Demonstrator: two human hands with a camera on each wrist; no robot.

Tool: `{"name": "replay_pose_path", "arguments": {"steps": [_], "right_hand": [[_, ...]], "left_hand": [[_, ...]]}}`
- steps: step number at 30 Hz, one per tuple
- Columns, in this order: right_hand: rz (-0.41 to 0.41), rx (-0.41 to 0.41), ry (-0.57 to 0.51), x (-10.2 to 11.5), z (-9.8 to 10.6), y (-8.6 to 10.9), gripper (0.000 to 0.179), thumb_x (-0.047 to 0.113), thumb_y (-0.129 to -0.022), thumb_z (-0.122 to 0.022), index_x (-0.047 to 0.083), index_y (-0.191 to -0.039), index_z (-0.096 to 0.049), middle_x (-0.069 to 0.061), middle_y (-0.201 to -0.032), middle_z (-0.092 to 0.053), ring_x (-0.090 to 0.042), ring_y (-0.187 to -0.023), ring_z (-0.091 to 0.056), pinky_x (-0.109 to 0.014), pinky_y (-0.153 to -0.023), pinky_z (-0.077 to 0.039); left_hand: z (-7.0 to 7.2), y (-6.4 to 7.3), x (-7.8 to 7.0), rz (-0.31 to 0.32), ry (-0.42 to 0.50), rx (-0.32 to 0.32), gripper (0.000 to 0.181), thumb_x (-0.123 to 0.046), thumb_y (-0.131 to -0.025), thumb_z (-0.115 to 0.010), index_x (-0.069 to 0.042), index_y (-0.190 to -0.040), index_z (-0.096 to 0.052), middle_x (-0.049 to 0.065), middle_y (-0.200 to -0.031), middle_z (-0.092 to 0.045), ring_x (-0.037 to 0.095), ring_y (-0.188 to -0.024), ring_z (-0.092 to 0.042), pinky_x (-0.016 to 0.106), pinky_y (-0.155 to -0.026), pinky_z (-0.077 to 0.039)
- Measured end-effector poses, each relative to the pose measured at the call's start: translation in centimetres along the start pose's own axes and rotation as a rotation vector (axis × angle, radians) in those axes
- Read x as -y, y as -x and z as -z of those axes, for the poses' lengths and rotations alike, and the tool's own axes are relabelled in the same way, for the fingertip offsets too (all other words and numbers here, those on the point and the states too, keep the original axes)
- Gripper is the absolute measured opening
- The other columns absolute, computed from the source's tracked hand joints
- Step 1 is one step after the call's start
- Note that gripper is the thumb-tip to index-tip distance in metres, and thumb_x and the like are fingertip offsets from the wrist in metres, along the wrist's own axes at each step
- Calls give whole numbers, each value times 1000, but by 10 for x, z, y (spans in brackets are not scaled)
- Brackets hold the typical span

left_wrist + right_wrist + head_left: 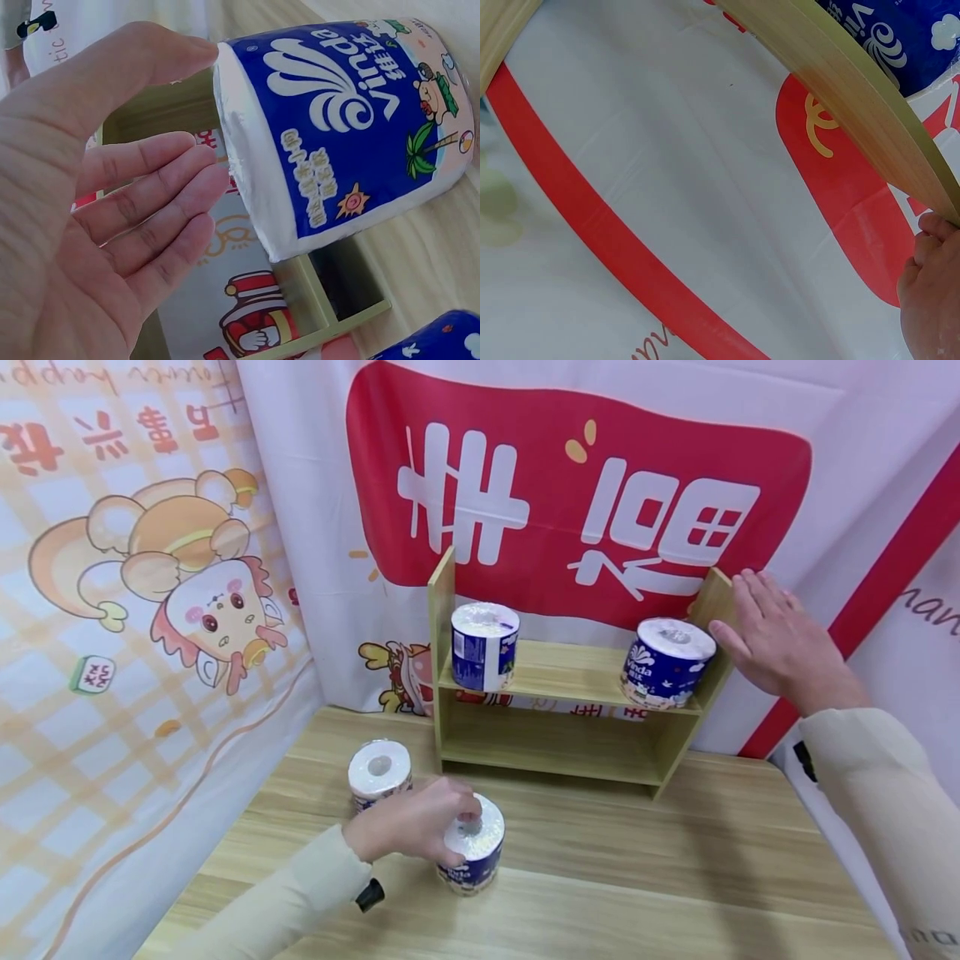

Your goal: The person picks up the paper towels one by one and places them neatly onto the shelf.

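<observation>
My left hand (420, 820) is over a blue-and-white wrapped toilet paper roll (474, 870) standing on the table. In the left wrist view, the thumb tip meets the top rim of this roll (330, 127), while the fingers, loosely extended, have their tips right at its white top face. Up at the right, my right hand (783, 639) rests on the upper end of the side panel of a small wooden shelf (551, 756), fingers straight in the head view. In the right wrist view, the fingertips touch the edge of that panel (870, 112).
On the upper board stand a roll (483, 652) at the left and another roll (663, 668) at the right. A further roll (380, 768) is on the wooden table (600, 877), behind my left hand. Printed cloth (300, 527) hangs behind and beside the table.
</observation>
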State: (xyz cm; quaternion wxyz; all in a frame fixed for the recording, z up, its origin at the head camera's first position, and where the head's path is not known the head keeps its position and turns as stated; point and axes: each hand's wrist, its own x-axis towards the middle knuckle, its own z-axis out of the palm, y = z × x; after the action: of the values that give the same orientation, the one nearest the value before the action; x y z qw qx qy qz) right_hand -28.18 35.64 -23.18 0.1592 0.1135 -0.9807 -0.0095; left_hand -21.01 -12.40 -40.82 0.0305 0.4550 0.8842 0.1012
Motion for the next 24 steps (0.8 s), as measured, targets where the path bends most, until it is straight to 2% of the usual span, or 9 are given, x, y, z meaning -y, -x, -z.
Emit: {"name": "replay_pose_path", "arguments": {"steps": [4, 10, 18, 24], "right_hand": [[-7, 6, -5, 1, 0, 0, 90, 48, -107, -42, 4, -168, 6, -27, -176, 1, -51, -163, 0, -71, -129, -11], [-9, 11, -2, 1, 1, 1, 90, 49, -107, -42, 4, -169, 6, -27, -176, 1, -51, -163, 0, -71, -129, -11], [-8, 8, -17, 0, 0, 1, 90, 48, -107, -42, 5, -169, 6, -27, -176, 1, -50, -163, 0, -71, -130, -10], [-2, 3, -26, 0, 0, 1, 89, 49, -107, -42, 4, -169, 5, -26, -176, 1, -50, -163, 1, -71, -130, -10]], "left_hand": [[-4, -1, 0, -11, 8, 0, 36, -31, -75, -92, -13, -100, -74, -1, -97, -73, 4, -85, -59, 17, -76, -55], [-9, -3, 0, 4, 40, 16, 33, -25, -75, -92, -13, -100, -74, -2, -96, -72, 1, -81, -58, 12, -70, -53], [-14, -3, 1, 16, 43, 28, 33, -25, -75, -92, -13, -102, -76, -3, -97, -73, 1, -85, -63, 10, -72, -54], [-17, -4, 2, -6, 22, 16, 31, -23, -72, -93, -14, -95, -75, -6, -92, -70, 1, -82, -60, 11, -71, -53]]}}
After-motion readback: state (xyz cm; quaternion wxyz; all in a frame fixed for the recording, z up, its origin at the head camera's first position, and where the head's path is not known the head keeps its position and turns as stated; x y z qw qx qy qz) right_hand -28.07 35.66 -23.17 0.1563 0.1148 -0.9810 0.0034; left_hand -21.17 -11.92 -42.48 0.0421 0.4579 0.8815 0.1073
